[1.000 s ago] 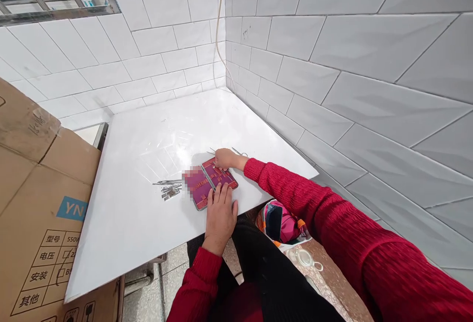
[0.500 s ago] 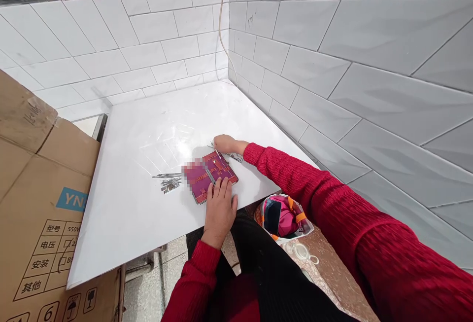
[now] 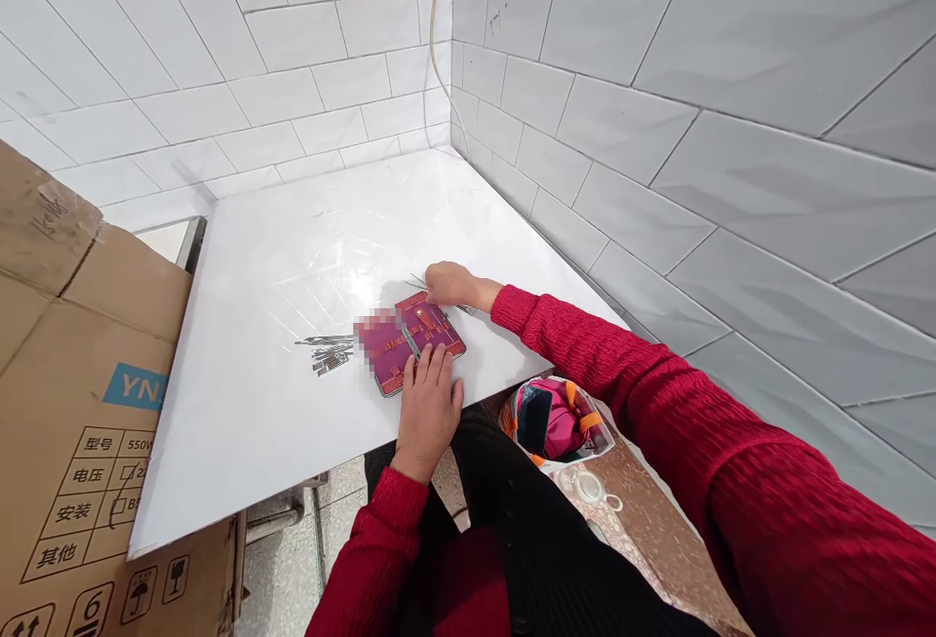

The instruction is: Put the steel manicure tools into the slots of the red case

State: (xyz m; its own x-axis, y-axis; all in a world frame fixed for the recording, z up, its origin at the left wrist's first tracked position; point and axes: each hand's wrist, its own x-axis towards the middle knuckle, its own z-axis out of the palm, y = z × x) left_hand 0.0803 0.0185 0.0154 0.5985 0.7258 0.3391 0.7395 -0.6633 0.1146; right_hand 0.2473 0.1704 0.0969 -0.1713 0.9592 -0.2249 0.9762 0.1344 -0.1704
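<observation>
An open zip case (image 3: 391, 364) with a purple lining and red edges lies on the white tabletop (image 3: 241, 403). Straps and slots run across its inside, and a few small tools sit in its right half. My left hand (image 3: 430, 403) rests on the case's near edge, fingers stretched out flat. At the far right corner, my right hand (image 3: 448, 283) is closed in a pinch over the case; what is between its fingers is too small to make out. Thin metal tools (image 3: 468, 309) show partly from behind that hand. Left of the case lies a small pile of metal tools (image 3: 329, 354).
A large cardboard box (image 3: 88, 374) stands along the table's left side. Tiled walls (image 3: 556, 110) meet behind the table and on the right. Below the right edge is a bag (image 3: 563, 422) with pink cloth inside, near a white round lid (image 3: 589, 487).
My right hand has come slightly closer over the case's far corner, and the thin tool seen under its fingers before is now hidden. The view has tilted a little; my left hand stays put.
</observation>
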